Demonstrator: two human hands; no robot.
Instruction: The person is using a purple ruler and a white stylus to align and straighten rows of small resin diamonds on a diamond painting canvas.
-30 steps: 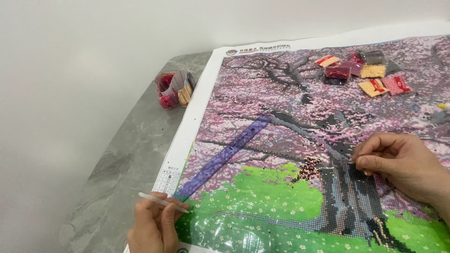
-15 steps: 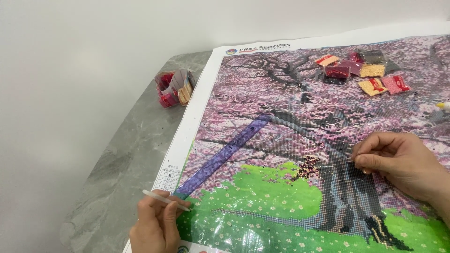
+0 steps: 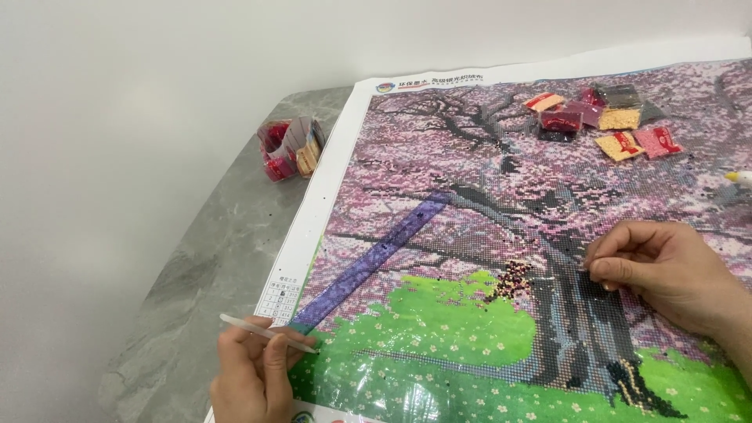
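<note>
**Pen low-left, beads mid-canvas, pinching hand on the trunk**

I take the bead pile (image 3: 511,280) as my landmark: a small loose heap of dark and pale beads lying on the canvas (image 3: 486,188), at the edge of the green patch beside the tree trunk.

My right hand (image 3: 662,270) lies just right of the pile, near it but not touching. Its fingertips (image 3: 595,265) are pinched together and pressed to the canvas on the trunk; something tiny may be held between them, but I cannot tell. This is clearly the nearer hand to the beads.

My left hand (image 3: 254,372) sits well left of and below the pile, at the canvas's near-left corner. It is closed around one white pen (image 3: 266,333), whose long axis runs nearly level, with the end toward the pile dipping slightly and the other end pointing away over the grey table (image 3: 196,274).

Between pen and pile lies one purple ruler (image 3: 376,258), its long axis slanting from beside my left hand up and away, passing left of the pile.

Count: one pile, one pen, one ruler, one canvas. Far behind the pile, up and right, I count about eight small bead packets (image 3: 603,121) in red, pink, yellow and dark. Far left of the pile, off the canvas, sits one bundle (image 3: 291,147) of further packets.
</note>
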